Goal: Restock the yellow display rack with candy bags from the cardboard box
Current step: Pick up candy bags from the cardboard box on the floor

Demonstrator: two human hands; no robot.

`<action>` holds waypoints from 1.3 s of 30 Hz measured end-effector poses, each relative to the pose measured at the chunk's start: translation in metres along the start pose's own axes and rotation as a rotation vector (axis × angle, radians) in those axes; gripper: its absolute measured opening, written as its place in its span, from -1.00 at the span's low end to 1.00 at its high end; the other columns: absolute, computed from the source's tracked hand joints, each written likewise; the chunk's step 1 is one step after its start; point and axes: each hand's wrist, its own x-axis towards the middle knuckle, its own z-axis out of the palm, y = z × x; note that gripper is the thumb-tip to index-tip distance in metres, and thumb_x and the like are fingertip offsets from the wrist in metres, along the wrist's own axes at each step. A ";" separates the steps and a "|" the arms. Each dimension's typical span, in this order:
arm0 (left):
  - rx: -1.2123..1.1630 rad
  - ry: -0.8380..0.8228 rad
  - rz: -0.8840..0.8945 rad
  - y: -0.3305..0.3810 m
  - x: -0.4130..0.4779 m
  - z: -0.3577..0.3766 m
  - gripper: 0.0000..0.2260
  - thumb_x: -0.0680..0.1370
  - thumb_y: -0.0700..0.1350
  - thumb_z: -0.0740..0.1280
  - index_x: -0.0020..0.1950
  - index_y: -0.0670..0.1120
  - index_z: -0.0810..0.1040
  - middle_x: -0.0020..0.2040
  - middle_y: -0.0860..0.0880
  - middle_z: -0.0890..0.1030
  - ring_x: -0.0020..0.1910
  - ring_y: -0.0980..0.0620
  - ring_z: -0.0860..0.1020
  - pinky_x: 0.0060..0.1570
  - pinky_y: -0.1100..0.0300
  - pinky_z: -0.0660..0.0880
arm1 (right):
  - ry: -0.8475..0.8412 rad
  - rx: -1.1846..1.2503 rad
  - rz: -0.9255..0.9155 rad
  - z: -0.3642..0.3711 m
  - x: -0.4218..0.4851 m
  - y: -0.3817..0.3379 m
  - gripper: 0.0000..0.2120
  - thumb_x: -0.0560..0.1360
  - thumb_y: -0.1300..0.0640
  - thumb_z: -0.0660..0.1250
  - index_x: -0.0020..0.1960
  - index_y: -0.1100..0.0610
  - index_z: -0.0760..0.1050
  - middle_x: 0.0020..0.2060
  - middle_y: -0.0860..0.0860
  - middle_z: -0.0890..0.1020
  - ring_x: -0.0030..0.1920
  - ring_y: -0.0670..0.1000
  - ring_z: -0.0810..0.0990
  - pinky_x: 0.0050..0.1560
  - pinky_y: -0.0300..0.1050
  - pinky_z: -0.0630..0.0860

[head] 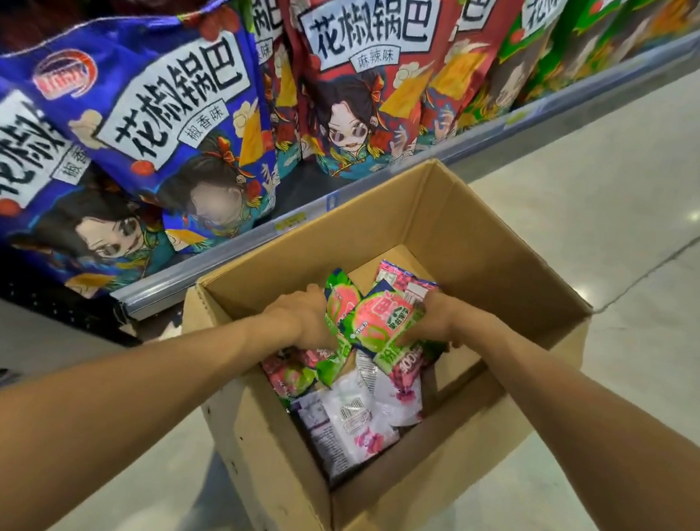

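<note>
Both hands in cardboard box (pixel 495 256): left hand (pixel 304 317) fingers curled round left edge of green candy bags (pixel 370 320), right hand (pixel 434 319) grips their right side. Pink-white bags (pixel 347 415) lie nearer in the box.

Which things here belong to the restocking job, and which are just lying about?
Part of the job: cardboard box; green candy bags, gripped by the left hand and right hand; white candy bags in the box. Not in view: yellow rack.

Just there: blue snack bags, red snack bags, shelf, floor.
</note>
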 end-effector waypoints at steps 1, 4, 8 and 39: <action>-0.014 -0.028 -0.004 0.000 0.002 0.001 -0.42 0.45 0.07 0.49 0.33 -0.15 0.35 0.26 -0.10 0.51 0.25 -0.14 0.51 0.17 0.06 0.48 | -0.011 -0.029 0.017 0.003 0.001 -0.002 -0.40 0.41 0.03 0.54 0.34 0.17 0.41 0.25 0.10 0.55 0.23 0.14 0.55 0.13 -0.02 0.53; -0.126 -0.096 -0.006 -0.005 0.012 0.005 -0.52 0.43 -0.07 0.52 0.29 -0.13 0.46 0.19 -0.08 0.58 0.15 -0.10 0.57 0.18 0.01 0.53 | 0.045 -0.114 0.023 0.009 0.006 -0.005 -0.39 0.37 -0.04 0.56 0.32 0.16 0.45 0.25 0.10 0.58 0.22 0.10 0.56 0.22 -0.05 0.53; -0.338 -0.114 -0.015 -0.012 0.020 0.004 -0.63 0.43 -0.25 0.47 0.22 -0.14 0.52 0.15 -0.13 0.61 0.11 -0.13 0.59 0.19 -0.06 0.55 | 0.134 -0.082 -0.011 0.001 0.009 -0.002 -0.37 0.35 -0.03 0.58 0.33 0.12 0.45 0.23 0.08 0.57 0.21 0.10 0.57 0.18 -0.04 0.54; -1.287 0.165 0.165 0.025 -0.567 -0.331 -0.66 0.46 -0.04 0.45 0.20 -0.08 0.61 0.09 0.01 0.71 0.10 0.02 0.66 0.12 0.07 0.56 | 0.314 1.206 -0.140 -0.221 -0.616 -0.181 -0.76 0.43 0.19 0.50 0.08 0.04 0.60 -0.07 0.00 0.75 -0.07 0.04 0.74 -0.15 -0.14 0.64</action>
